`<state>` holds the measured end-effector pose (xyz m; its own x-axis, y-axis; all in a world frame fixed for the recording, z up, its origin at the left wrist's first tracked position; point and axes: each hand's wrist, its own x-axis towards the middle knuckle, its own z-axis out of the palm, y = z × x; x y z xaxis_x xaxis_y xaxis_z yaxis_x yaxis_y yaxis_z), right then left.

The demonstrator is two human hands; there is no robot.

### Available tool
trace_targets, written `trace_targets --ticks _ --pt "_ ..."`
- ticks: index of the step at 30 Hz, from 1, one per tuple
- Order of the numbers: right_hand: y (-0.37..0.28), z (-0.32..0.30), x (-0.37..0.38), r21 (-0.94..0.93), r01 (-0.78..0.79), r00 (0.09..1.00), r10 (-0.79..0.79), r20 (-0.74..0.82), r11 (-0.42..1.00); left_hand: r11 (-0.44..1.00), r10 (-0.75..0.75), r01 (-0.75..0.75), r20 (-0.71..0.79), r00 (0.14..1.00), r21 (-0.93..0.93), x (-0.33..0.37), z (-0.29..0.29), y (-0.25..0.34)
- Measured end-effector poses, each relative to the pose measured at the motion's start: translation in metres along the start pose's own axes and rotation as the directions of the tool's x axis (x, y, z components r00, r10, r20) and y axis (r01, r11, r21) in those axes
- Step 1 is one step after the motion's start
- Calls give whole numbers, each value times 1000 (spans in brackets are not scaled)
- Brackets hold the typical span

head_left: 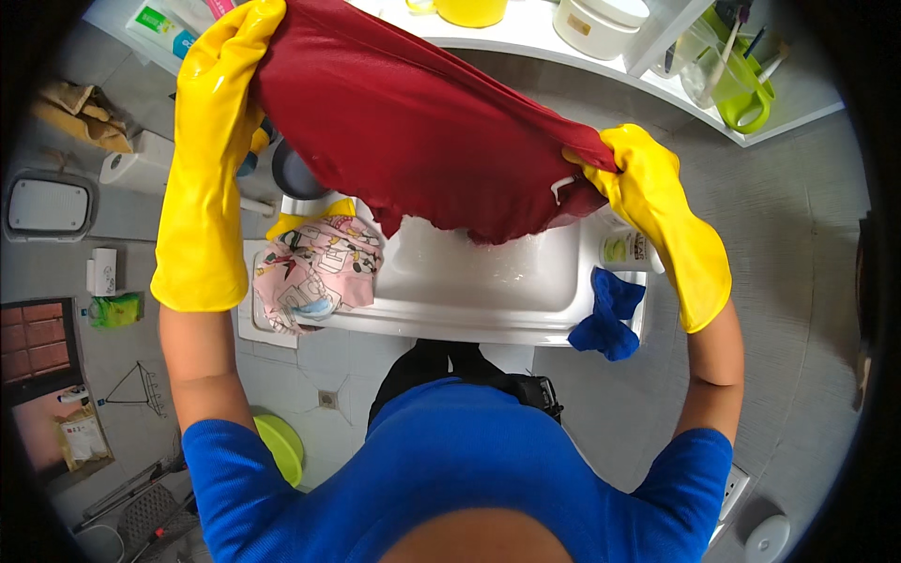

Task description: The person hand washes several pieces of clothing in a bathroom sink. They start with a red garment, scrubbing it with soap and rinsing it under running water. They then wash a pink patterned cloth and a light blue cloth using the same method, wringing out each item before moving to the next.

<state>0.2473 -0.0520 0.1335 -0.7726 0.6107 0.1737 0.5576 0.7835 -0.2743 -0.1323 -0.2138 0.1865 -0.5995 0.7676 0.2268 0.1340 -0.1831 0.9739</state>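
Note:
A dark red, wet-looking cloth garment [413, 113] is stretched out between my two hands above the white sink [601, 328]. My left hand [230, 56], in a long yellow rubber glove, is closed on its upper left corner, high up. Lower down on the right, my right hand [638, 174], gloved in the same yellow, grips the other end. The garment's lower edge hangs bunched over the basin and hides the basin's far part and most of the tap. Which kind of garment it is, I cannot tell.
Left of the basin lies a bunched pink printed cloth [324, 267]. A blue cloth [608, 314] drapes over the right rim beside a white container [627, 249]. Above, a white shelf [526, 47] holds a white jar [601, 23] and a green cup [748, 103]. A green basin [280, 448] is low at left.

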Motion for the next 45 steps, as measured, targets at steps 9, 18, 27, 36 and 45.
trace_targets --ticks 9,18,27,36,45 --pt "-8 64 -77 93 -35 981 16 196 995 910 -217 110 232 948 401 -97 3 -73" --pt "3 224 -124 264 -238 674 -36 738 935 561 -761 -157 582 286 812 -176 24 -212" --pt "66 341 -36 69 -429 757 317 571 901 577 -523 175 196 829 798 -141 139 -379" --pt "28 343 -41 -126 -303 812 325 485 945 409 -848 444 152 509 797 -157 121 -389" --pt "35 318 -47 264 -647 744 518 421 715 735 -677 639 200 708 227 -177 97 -406"
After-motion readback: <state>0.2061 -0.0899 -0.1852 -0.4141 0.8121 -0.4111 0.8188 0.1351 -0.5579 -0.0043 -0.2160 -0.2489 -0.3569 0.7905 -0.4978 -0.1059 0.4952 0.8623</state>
